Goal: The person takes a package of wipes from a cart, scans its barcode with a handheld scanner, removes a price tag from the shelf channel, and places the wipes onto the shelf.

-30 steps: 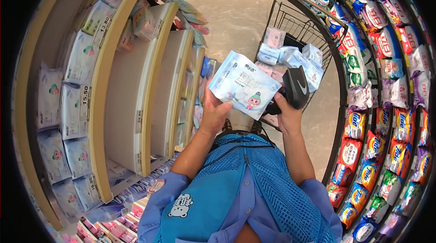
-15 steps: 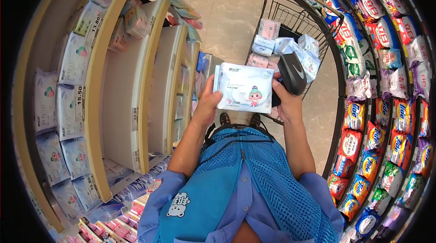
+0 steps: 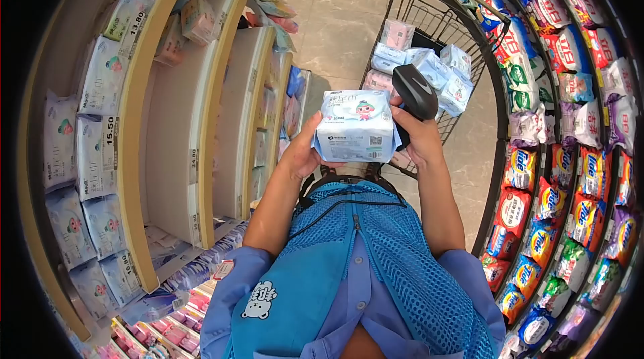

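Note:
Between my hands is a pale blue-and-white soft pack [image 3: 357, 132] with a cartoon figure on its front. Its printed side with a barcode and a square code is turned up toward me. My left hand [image 3: 302, 149] grips the pack's left edge, thumb on top. At the opposite edge, my right hand [image 3: 421, 139] is closed round a black handheld scanner [image 3: 417, 92] and also steadies the pack with its thumb. The scanner's head points up and away from me; most of its handle is hidden behind the hand and pack.
Ahead stands a wire shopping cart [image 3: 463, 37] with several pink and blue packs [image 3: 429, 67] inside. Shelves [image 3: 171, 137] with similar packs and price tags run along my left. On the right, curved shelves hold bagged detergent [image 3: 520, 168].
The pack has tipped, so its barcode side now shows below the cartoon front. My right hand and the scanner have shifted slightly left.

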`<state>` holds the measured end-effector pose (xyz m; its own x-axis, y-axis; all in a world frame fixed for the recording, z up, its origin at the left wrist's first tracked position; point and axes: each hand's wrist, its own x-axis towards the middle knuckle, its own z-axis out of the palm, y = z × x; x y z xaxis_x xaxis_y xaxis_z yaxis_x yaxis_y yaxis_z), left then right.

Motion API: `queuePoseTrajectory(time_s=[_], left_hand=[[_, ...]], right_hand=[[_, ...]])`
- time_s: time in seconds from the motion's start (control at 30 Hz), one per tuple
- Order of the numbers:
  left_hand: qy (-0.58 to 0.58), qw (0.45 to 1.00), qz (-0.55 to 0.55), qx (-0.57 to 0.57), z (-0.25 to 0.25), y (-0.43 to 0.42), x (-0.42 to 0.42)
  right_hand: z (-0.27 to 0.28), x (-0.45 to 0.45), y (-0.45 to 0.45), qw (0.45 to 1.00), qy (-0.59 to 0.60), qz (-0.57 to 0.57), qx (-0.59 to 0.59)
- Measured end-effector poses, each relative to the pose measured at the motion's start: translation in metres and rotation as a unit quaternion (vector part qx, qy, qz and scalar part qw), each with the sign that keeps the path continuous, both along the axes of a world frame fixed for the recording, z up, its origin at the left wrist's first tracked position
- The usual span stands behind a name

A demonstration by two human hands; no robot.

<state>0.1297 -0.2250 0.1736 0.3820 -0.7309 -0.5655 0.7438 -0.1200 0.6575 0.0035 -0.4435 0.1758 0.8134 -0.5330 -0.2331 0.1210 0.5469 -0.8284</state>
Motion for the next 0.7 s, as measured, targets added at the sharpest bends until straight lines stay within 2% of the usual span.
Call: queuePoseTrajectory(time_s=[0.23, 0.33, 0.4, 0.6, 0.7], left_hand=[[0.031, 0.999, 0.0, -0.017, -0.016, 0.001, 0.004], [0.074, 0.996, 0.009, -0.044, -0.027, 0.002, 0.007], [0.159, 0.98, 0.011, -0.116, -0.034, 0.003, 0.009], [0.204, 0.968, 0.031, -0.14, -0.038, 0.003, 0.009], [0.185, 0.972, 0.029, -0.141, -0.036, 0.003, 0.009]], right_hand=[[-0.004, 0.001, -0.004, 1.0, 0.026, 0.015, 0.0], [-0.007, 0.003, -0.005, 0.999, 0.032, 0.016, -0.024], [-0.009, 0.004, -0.006, 0.999, 0.034, 0.021, -0.033], [-0.014, 0.008, -0.01, 0.998, 0.045, 0.026, -0.034], [-0.01, 0.009, -0.01, 0.997, 0.052, 0.022, -0.044]])
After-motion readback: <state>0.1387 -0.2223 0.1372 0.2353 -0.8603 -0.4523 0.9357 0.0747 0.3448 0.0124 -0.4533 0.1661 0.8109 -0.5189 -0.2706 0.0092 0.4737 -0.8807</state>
